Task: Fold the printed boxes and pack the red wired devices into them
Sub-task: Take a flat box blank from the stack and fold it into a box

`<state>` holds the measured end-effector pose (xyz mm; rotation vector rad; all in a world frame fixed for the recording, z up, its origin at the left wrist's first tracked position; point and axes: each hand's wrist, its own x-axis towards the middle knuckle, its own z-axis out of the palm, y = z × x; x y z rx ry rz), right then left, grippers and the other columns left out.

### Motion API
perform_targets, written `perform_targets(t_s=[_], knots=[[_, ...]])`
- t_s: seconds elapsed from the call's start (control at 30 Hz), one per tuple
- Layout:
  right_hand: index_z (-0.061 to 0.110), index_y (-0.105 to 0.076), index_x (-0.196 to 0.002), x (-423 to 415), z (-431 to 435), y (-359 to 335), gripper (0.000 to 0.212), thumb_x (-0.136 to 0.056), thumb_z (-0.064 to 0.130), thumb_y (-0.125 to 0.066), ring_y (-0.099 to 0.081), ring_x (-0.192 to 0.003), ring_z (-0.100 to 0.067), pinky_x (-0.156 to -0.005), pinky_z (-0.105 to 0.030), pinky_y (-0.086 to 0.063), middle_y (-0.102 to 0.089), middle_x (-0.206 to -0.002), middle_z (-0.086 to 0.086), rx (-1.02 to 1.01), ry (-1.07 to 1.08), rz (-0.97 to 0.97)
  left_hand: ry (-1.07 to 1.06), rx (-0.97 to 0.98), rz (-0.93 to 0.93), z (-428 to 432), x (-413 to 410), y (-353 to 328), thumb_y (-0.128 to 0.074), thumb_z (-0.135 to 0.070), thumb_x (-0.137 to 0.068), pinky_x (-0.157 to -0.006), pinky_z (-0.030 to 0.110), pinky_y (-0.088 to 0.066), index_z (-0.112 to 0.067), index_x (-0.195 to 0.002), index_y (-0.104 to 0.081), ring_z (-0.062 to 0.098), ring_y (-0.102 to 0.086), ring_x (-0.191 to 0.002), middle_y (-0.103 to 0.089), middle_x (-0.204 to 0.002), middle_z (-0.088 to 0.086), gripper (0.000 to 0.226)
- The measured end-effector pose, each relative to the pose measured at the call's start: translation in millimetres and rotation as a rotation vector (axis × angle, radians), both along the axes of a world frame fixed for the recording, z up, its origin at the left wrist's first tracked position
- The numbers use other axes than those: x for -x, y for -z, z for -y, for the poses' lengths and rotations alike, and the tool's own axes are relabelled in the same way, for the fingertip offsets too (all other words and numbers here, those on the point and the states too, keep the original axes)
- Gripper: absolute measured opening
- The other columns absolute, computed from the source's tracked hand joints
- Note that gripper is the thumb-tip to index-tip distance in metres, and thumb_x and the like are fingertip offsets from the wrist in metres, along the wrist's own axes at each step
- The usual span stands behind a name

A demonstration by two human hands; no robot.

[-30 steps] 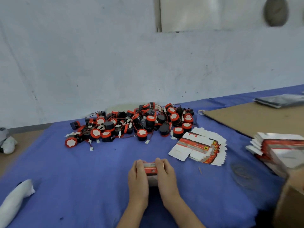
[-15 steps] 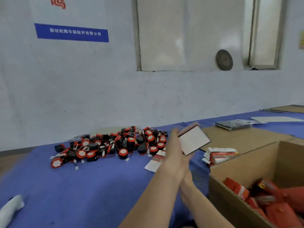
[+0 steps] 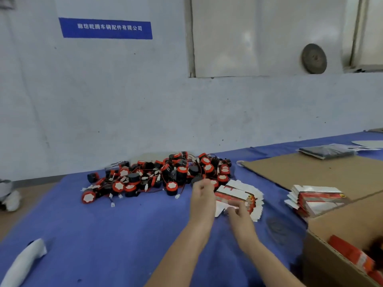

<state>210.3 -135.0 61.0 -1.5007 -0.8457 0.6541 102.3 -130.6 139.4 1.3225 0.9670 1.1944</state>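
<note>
Red-printed flat boxes (image 3: 238, 194) touch the right hand (image 3: 238, 211), beside the left hand (image 3: 202, 196).

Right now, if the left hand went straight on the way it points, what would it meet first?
The pile of red wired devices. The left hand points at its near right edge, with nothing visible between. Depth is unclear, so it may already touch.

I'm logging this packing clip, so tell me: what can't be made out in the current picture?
Head view:
1. Left hand: motion blur hides whether its grip holds anything.
2. Right hand at the fanned flat boxes: blur hides whether it pinches one.
3. Cardboard carton: cut off by the right and bottom edges, contents mostly unseen.
4. Their print: too small and blurred to read.
</note>
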Motion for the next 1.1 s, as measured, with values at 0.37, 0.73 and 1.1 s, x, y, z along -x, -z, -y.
perform_targets(t_s=[0.37, 0.73, 1.1], knots=[[0.021, -0.037, -0.151, -26.4, -87.7, 34.2, 0.06, -0.096, 0.039, -0.054, -0.021, -0.147, -0.037, -0.121, -0.051, -0.015, -0.03, -0.157, -0.018, 0.269, 0.321, 0.944, -0.224, -0.327, -0.909, -140.9, 92.1, 110.3, -0.039, -0.029, -0.105, -0.09, 0.026, -0.044, -0.026, -0.143, -0.038, 0.011, -0.05, -0.116, -0.041, -0.144, -0.006, 0.038], [0.023, 0.004, -0.158, -50.1, -110.6, 39.4, 0.094, -0.095, 0.055, -0.057, 0.007, -0.152, -0.041, -0.122, -0.052, -0.006, 0.003, -0.164, -0.023, 0.588, 0.097, 0.865, -0.231, -0.371, -1.116, -162.6, 105.9, 151.3, -0.04, -0.031, -0.104, -0.107, 0.03, -0.038, -0.03, -0.131, -0.053, 0.012, -0.042, -0.127, -0.048, -0.137, -0.013, 0.03], [0.019, -0.007, -0.158, -48.3, -86.6, 22.5, 0.076, -0.097, 0.004, -0.05, -0.025, -0.145, -0.044, -0.113, -0.041, -0.034, -0.007, -0.156, -0.033, 0.579, 0.106, 0.736, -0.229, -0.386, -1.062, -153.3, 107.5, 145.0, -0.04, -0.028, -0.105, -0.101, 0.028, -0.043, -0.028, -0.131, -0.054, 0.009, -0.046, -0.123, -0.051, -0.136, -0.013, 0.03]])
